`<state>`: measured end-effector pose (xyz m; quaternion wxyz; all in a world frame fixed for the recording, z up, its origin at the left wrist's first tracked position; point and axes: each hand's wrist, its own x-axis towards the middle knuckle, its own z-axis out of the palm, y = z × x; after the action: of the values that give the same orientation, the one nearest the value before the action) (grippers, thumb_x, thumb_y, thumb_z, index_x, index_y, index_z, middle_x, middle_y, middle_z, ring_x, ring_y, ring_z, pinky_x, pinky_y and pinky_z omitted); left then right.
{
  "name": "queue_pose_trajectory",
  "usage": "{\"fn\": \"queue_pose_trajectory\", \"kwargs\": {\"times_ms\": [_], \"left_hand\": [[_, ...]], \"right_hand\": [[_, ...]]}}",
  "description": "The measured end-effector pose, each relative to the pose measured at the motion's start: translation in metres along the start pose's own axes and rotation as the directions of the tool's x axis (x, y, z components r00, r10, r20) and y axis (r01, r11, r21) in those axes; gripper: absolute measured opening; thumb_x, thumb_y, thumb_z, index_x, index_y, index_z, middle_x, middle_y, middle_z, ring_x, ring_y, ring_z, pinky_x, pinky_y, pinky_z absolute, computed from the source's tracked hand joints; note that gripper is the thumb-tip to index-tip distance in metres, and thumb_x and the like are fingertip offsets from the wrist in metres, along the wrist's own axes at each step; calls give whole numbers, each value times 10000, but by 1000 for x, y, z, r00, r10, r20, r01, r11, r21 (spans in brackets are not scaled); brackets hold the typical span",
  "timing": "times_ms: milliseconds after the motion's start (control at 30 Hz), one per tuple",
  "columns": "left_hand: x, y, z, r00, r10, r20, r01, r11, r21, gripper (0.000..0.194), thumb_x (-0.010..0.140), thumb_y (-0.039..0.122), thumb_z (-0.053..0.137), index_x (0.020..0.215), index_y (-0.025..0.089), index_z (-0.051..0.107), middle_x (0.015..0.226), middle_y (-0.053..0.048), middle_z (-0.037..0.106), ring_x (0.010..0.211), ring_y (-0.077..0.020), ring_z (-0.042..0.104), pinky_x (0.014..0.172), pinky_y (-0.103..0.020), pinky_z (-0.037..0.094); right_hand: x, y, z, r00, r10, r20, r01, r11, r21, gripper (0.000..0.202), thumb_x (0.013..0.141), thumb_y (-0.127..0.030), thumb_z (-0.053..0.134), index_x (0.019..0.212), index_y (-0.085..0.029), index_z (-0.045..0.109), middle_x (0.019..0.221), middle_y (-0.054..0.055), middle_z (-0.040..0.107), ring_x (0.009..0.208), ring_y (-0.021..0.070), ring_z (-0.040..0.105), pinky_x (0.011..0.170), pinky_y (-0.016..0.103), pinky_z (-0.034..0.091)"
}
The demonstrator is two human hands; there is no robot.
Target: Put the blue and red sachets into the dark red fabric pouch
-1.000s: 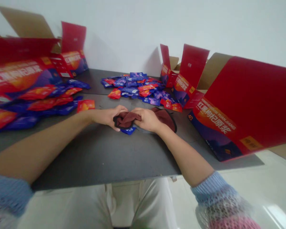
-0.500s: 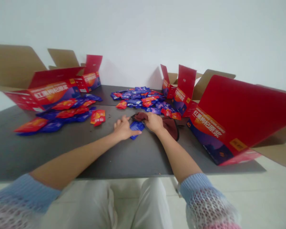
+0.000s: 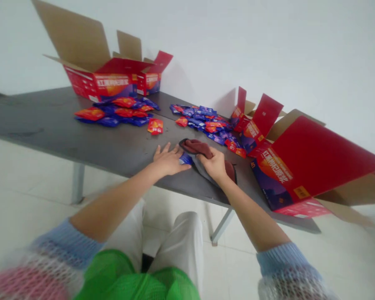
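Note:
My left hand [image 3: 169, 161] lies with fingers spread on the dark table, its thumb side against a blue packet [image 3: 186, 158] that it partly covers. Just to the right, my right hand [image 3: 213, 165] is closed round a brown cloth [image 3: 196, 147] with a dark edge. Part of the cloth hangs below and to the right of that hand, over the table. A red-orange packet [image 3: 155, 126] lies flat beyond my left hand.
Blue and red packets [image 3: 203, 121] are heaped at the back middle, and more packets [image 3: 112, 112] are stacked at the left. Open red cartons stand at the left [image 3: 112, 85] and right [image 3: 275, 175]. The table's front edge [image 3: 125, 173] runs close below my hands.
The view has tilted and shifted, showing more floor and the table legs. My left hand now lies flatter and covers more of the blue packet. The cloth is bunched up closer to it.

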<state>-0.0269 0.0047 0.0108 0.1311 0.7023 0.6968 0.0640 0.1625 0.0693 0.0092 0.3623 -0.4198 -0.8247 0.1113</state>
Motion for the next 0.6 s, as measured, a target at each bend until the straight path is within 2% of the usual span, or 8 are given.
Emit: {"fn": "queue_pose_trajectory", "kwargs": {"times_ms": [33, 100, 167, 233, 400, 533, 600], "left_hand": [[-7, -4, 0, 1000, 3, -21, -3, 1000, -8, 905, 814, 798, 373, 1576, 315, 304, 1660, 0, 189, 1534, -362, 74, 1193, -633, 55], [-18, -10, 2, 998, 1, -59, -2, 1000, -25, 880, 808, 784, 419, 1564, 345, 322, 1654, 6, 212, 1533, -353, 105, 1198, -624, 33], [-23, -13, 4, 998, -4, -61, 1, 999, -44, 878, 794, 779, 458, 1554, 356, 341, 1650, 5, 229, 1529, -354, 126, 1194, -634, 29], [-24, -14, 5, 998, 7, -69, -11, 998, -59, 866, 798, 779, 458, 1543, 347, 368, 1641, -3, 260, 1527, -350, 143, 1191, -639, 33], [-31, -13, 14, 981, 33, -192, -44, 997, -56, 872, 830, 765, 439, 1559, 298, 341, 1611, -37, 341, 1514, -334, 202, 1200, -601, 57], [-37, -12, 16, 975, 28, -219, -38, 998, -41, 909, 831, 775, 418, 1564, 245, 335, 1619, -65, 319, 1511, -335, 211, 1203, -590, 86], [-37, -12, 15, 977, 30, -210, -38, 999, -32, 923, 823, 789, 414, 1560, 238, 346, 1622, -69, 312, 1508, -347, 217, 1202, -591, 106]], "right_hand": [[-10, -8, 1, 993, -76, 89, 79, 997, -22, 238, 826, -290, 599, 989, -205, 751, 931, 41, 748, 832, 212, 679, 761, 300, 523], [-25, -21, 2, 949, -224, 224, 251, 962, -103, 305, 861, -259, 567, 1114, -232, 735, 1065, 47, 741, 963, 215, 673, 836, 297, 508], [-30, -29, 2, 925, -253, 282, 316, 926, -204, 342, 894, -257, 542, 1190, -259, 714, 1150, 45, 723, 1042, 214, 657, 871, 288, 493], [-29, -34, 2, 940, -180, 289, 268, 915, -301, 344, 916, -276, 530, 1212, -284, 706, 1163, 37, 718, 1035, 207, 659, 845, 270, 494], [-17, -36, 6, 972, -16, 235, 121, 889, -442, 377, 926, -293, 511, 1271, -309, 662, 1125, 35, 715, 991, 215, 665, 799, 280, 499], [-7, -27, 5, 986, 58, 154, 15, 900, -436, 357, 894, -273, 524, 1207, -276, 696, 1066, 53, 724, 973, 242, 667, 806, 315, 505], [-2, -19, 0, 990, 24, 142, 27, 936, -351, 361, 873, -247, 528, 1185, -253, 709, 1082, 62, 724, 996, 245, 661, 851, 331, 502]]}}
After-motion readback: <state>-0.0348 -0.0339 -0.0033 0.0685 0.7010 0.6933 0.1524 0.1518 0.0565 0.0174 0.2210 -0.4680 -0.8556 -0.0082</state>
